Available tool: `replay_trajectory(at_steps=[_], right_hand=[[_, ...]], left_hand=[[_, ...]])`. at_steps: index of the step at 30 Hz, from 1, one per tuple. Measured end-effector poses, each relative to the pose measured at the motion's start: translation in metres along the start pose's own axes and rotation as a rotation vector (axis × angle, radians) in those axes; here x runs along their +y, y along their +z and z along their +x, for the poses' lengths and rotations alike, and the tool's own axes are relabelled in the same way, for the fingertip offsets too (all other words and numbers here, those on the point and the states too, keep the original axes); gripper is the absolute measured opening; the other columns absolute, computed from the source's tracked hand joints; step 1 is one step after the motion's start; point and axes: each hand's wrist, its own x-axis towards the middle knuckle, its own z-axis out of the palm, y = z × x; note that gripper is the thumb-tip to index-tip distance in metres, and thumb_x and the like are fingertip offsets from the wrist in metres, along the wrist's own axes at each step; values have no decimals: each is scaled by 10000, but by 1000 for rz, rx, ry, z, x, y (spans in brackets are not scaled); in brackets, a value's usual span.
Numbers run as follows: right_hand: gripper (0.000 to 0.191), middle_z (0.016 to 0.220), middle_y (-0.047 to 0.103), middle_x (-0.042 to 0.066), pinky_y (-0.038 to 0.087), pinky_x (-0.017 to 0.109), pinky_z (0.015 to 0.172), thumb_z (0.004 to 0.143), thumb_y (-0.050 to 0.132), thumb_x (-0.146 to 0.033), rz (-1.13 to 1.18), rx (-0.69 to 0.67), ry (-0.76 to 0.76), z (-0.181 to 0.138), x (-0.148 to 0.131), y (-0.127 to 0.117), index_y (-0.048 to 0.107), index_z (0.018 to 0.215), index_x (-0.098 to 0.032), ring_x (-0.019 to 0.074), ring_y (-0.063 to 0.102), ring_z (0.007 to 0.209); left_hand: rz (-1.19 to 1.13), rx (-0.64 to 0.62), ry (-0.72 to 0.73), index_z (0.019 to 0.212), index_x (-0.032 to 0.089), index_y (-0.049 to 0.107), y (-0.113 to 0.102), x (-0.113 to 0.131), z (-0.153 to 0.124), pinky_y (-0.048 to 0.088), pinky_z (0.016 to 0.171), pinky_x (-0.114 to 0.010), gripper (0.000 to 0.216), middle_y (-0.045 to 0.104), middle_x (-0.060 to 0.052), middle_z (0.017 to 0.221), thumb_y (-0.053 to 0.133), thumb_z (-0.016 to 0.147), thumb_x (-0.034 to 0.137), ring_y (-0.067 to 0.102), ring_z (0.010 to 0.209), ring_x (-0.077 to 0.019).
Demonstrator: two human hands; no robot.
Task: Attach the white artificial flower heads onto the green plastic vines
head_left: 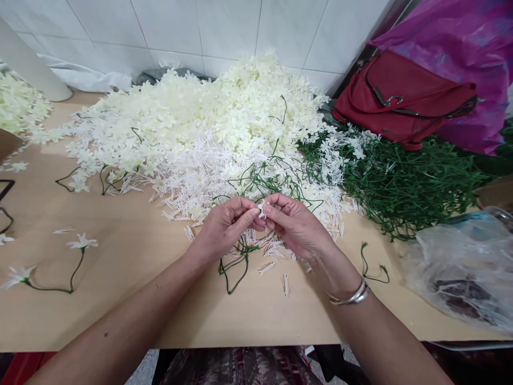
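My left hand [234, 222] and my right hand [292, 222] meet over the near edge of the heap, fingertips pinched on one small white artificial flower [262, 209]. Thumbs and forefingers of both hands grip it from either side; its lower part is hidden by the fingers. Just below my left hand lie bent green plastic stems [236, 270] on the table. Behind the hands spread thin white flower pieces [196, 166] with several green stems [260, 179] on top. A silvery bangle [352, 295] circles my right wrist.
A large pile of cream blossoms [240, 107] leans toward the tiled wall [224, 27]. Green stems [417, 182] are heaped at right, beside a red handbag [412, 96] and a clear plastic bag [460, 267]. A stem with white flowers [72, 280] lies on the wooden table [120, 246] at left.
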Motion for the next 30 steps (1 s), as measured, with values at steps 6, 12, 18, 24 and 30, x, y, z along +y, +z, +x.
replay_trajectory(at_steps=[6,12,18,24,30], right_hand=[[335,752,635,-25,464,268,724,778,906,-461,84,-10,2,-1,-6,-1,778,954,-206,108,545,692],[312,803,677,-15,481,264,740,767,918,-411,56,-24,-3,0,-5,-3,794,964,-204,101,570,707],[307,750,688,-33,514,281,731,678,970,-361,-8,62,-96,-1,-6,0,755,849,-223,108,613,680],[282,690,665,-36,505,279,645,718,930,-374,-157,170,-220,0,0,3,711,807,-219,117,609,628],[264,716,691,-31,521,268,662,746,921,-367,-145,165,-238,-1,-1,3,718,829,-220,109,631,637]], left_hand=[[-47,80,18,1053,158,649,3,6,1,661,797,-262,157,818,-58,907,606,1038,308,790,807,-143],[-77,115,9,993,156,664,3,7,1,675,804,-294,191,817,-57,869,666,1001,346,795,810,-165],[-50,145,-14,992,161,651,3,5,0,679,774,-309,233,820,-56,863,696,975,389,802,763,-175],[-55,130,-20,998,164,653,4,6,0,673,789,-322,239,826,-59,887,701,969,396,798,778,-178],[-50,164,-15,992,161,649,2,9,1,659,775,-312,248,826,-61,889,702,970,403,797,758,-176]])
